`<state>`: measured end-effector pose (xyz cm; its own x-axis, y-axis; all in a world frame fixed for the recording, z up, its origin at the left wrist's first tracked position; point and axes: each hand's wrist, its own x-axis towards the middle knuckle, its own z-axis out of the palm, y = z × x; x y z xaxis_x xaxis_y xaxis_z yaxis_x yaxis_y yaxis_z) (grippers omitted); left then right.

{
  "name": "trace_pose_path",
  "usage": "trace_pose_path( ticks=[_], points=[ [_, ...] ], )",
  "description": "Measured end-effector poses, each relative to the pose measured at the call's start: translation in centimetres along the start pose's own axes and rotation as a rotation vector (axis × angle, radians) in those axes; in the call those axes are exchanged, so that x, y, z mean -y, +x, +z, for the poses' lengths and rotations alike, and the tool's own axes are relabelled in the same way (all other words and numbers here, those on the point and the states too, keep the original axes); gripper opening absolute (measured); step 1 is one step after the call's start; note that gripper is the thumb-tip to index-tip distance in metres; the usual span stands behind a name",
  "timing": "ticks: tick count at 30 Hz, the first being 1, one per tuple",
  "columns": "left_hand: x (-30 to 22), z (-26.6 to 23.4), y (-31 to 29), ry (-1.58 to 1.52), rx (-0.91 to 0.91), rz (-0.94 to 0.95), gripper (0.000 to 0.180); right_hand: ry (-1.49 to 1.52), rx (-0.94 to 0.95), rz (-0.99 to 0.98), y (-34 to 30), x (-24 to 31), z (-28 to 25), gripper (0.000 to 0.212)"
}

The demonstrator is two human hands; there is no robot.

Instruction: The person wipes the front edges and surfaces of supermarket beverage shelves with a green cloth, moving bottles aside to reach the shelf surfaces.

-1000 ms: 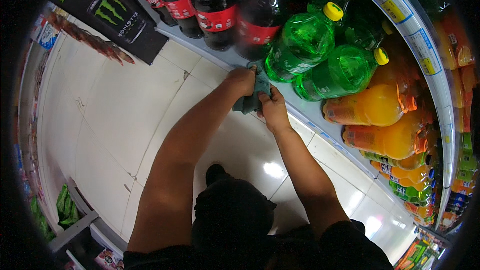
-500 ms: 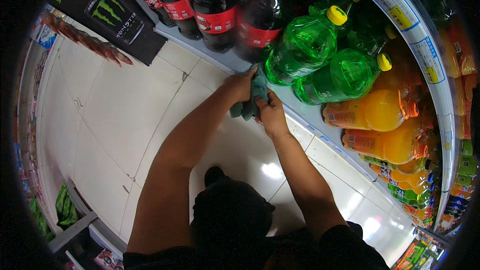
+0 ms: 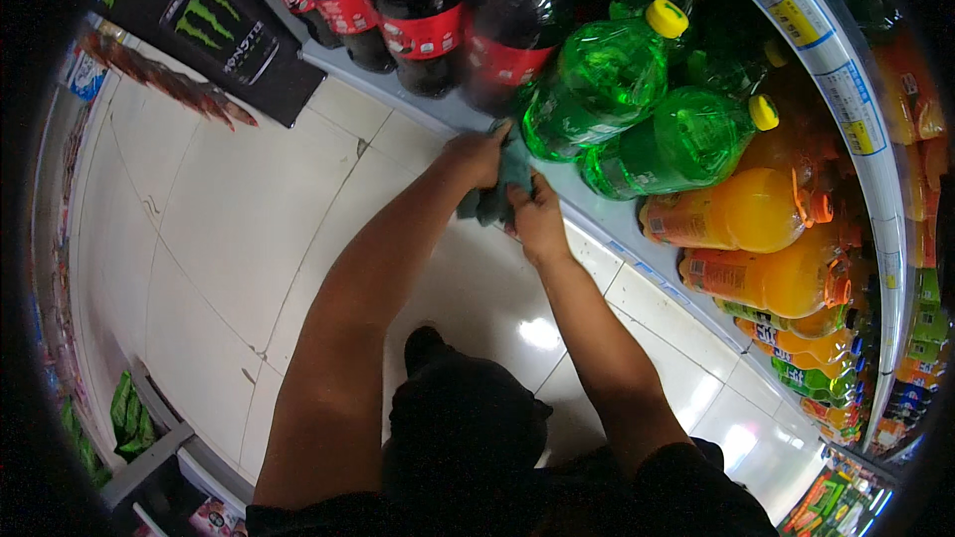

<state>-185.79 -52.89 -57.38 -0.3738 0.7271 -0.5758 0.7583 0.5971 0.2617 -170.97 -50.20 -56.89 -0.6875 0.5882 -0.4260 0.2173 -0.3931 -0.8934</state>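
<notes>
A grey-green cloth (image 3: 513, 165) is gripped between my two hands at the front edge of the bottom shelf (image 3: 582, 201). My left hand (image 3: 477, 157) pinches its upper left part, fingers closed. On the other side, my right hand (image 3: 538, 219) holds it with thumb and fingers pressed together. A loose fold of the cloth hangs below, over the floor. Right beyond my hands stand a dark cola bottle with a red label (image 3: 507, 55) and a green soda bottle with a yellow cap (image 3: 600, 80). A second green bottle (image 3: 668, 147) is beside them.
Orange drink bottles (image 3: 761, 209) line the shelf to the right, under a curved price-tag rail (image 3: 831, 65). More cola bottles (image 3: 418, 25) stand at the far left of the shelf, next to a black display panel (image 3: 214, 30). White floor tiles (image 3: 249, 209) spread at left.
Both hands and the cloth stay at almost the same spot by the shelf edge. The view has shifted slightly, and the bottles appear a little higher in it.
</notes>
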Motion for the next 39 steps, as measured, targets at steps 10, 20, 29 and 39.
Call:
trace_pose_path(
  ticks=[10, 20, 29, 39],
  points=[
    [4.3, 1.1, -1.5, -0.081, -0.143, -0.014, 0.100, -0.183, 0.108, -0.083, 1.3, -1.8, 2.2, 0.035],
    [-0.9, 2.2, -2.2, -0.087, -0.074, 0.170, 0.083, 0.051, 0.042, 0.215, -3.9, 2.4, -2.9, 0.023],
    [4.2, -0.3, -1.9, -0.030, -0.158, -0.084, 0.076, -0.106, 0.175, 0.096, 1.1, 0.6, 1.9, 0.027],
    [0.1, 2.6, -2.3, 0.033, -0.212, 0.172, 0.069, 0.072, -0.009, 0.223, -2.1, 0.5, -1.6, 0.020]
  ],
)
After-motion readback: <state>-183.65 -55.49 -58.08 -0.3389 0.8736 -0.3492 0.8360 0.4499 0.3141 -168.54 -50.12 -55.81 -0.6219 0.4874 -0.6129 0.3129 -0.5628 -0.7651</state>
